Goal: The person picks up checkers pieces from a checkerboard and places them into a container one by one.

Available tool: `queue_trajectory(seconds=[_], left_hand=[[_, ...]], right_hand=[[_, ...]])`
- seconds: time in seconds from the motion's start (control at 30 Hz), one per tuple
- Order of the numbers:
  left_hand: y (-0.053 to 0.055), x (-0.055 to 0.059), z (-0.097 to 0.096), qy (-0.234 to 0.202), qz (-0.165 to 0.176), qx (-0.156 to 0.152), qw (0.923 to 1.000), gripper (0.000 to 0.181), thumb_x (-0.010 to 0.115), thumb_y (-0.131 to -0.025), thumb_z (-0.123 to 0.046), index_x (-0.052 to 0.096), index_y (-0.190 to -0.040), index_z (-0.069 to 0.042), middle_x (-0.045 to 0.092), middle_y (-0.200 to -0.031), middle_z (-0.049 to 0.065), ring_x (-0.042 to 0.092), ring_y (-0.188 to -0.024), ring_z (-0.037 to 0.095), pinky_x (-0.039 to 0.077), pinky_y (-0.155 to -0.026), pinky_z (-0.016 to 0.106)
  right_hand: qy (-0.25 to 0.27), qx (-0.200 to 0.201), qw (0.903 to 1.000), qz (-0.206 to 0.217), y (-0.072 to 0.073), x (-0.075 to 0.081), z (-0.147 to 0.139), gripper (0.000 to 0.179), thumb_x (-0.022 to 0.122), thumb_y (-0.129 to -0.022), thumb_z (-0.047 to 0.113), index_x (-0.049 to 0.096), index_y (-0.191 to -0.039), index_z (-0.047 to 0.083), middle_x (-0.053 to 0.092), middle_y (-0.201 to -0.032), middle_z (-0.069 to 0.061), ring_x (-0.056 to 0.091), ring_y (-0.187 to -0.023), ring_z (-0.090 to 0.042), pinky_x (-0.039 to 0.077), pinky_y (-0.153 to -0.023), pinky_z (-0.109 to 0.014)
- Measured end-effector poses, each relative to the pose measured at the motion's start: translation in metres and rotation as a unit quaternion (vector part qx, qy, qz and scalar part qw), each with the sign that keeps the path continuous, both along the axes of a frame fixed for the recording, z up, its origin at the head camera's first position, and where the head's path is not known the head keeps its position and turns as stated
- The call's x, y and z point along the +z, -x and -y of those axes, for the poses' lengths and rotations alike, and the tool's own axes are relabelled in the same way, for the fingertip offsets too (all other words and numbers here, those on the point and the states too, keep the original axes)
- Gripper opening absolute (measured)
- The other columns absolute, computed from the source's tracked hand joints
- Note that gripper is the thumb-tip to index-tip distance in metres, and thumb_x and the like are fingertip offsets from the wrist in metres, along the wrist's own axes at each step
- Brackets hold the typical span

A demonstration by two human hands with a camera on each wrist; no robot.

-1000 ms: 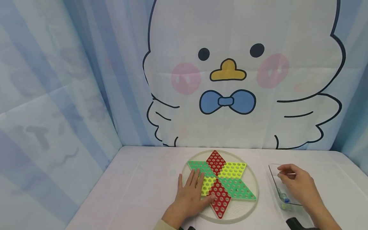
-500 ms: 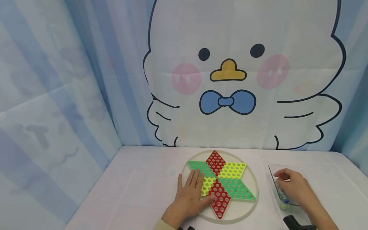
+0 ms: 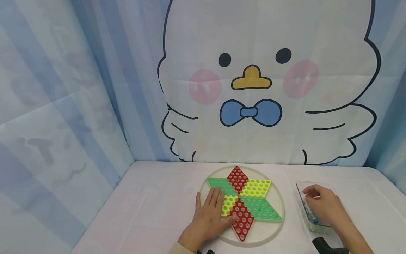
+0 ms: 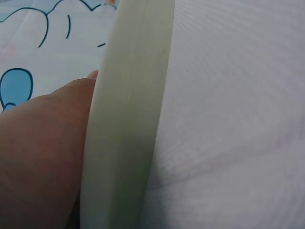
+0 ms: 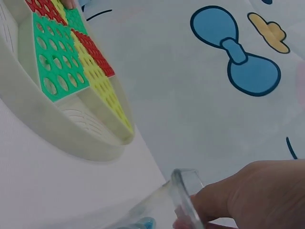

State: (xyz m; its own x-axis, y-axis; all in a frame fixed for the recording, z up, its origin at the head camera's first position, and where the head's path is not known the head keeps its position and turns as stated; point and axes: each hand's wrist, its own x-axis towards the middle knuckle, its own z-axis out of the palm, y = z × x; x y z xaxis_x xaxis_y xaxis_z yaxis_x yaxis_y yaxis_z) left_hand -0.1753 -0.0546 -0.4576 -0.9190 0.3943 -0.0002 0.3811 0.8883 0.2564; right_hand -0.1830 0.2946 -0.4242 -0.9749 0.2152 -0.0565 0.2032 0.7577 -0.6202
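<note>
A round, cream-coloured Chinese checkers board (image 3: 275,231) lies on the table, its star of red, green and yellow sections full of round holes. My left hand (image 3: 206,219) rests spread on the board's left side, thumb over the near red section. In the left wrist view the board's edge (image 4: 126,119) stands beside the base of that hand. To the right is a clear plastic box (image 3: 300,197) with several glass marbles (image 3: 314,220) at its near end. My right hand (image 3: 326,206) reaches over it with bent fingers; I cannot tell whether they pinch a marble.
A white cloth (image 3: 152,204) covers the table. Behind it hangs a curtain (image 3: 247,141) printed with a cartoon duck, and another curtain (image 3: 63,141) closes off the left. A black strap-like piece (image 3: 328,246) sits below the right wrist.
My right hand has moved slightly left and lower into the box over the last second, then stayed nearly still. The left hand and the board have not moved.
</note>
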Motion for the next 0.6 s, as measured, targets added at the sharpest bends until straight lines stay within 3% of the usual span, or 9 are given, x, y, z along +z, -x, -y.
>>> queue_trajectory(seconds=[0.2, 0.43, 0.6], left_hand=[[-0.003, 0.006, 0.0, -0.002, 0.006, -0.002, 1.0, 0.091, 0.033, -0.093, -0.075, 0.024, -0.158, -0.012, 0.016, -0.167, 0.009, 0.012, -0.155, 0.028, 0.005, -0.118, 0.067], [-0.002, 0.004, 0.003, -0.033, 0.008, 0.0, 0.9994, 0.091, 0.037, -0.093, -0.074, 0.025, -0.158, -0.011, 0.018, -0.166, 0.011, 0.013, -0.155, 0.03, 0.005, -0.119, 0.067], [-0.001, 0.004, 0.006, -0.06, 0.001, 0.003, 0.9982, 0.092, 0.043, -0.092, -0.071, 0.026, -0.157, -0.009, 0.018, -0.166, 0.014, 0.014, -0.154, 0.033, 0.005, -0.118, 0.068]], right_hand=[[0.007, -0.015, 0.9994, -0.029, -0.005, 0.01, 0.002, 0.03, 0.053, -0.097, 0.011, 0.057, -0.122, -0.005, 0.058, -0.119, -0.032, 0.056, -0.105, -0.044, 0.05, -0.083, -0.054], [0.005, -0.006, 0.9934, -0.114, -0.008, 0.014, 0.012, 0.029, 0.052, -0.1, 0.016, 0.059, -0.121, -0.003, 0.062, -0.118, -0.029, 0.056, -0.107, -0.042, 0.051, -0.086, -0.057], [-0.001, 0.015, 0.9835, -0.18, -0.012, 0.018, 0.024, 0.028, 0.053, -0.102, 0.02, 0.061, -0.118, -0.001, 0.065, -0.115, -0.024, 0.059, -0.107, -0.037, 0.054, -0.085, -0.045]])
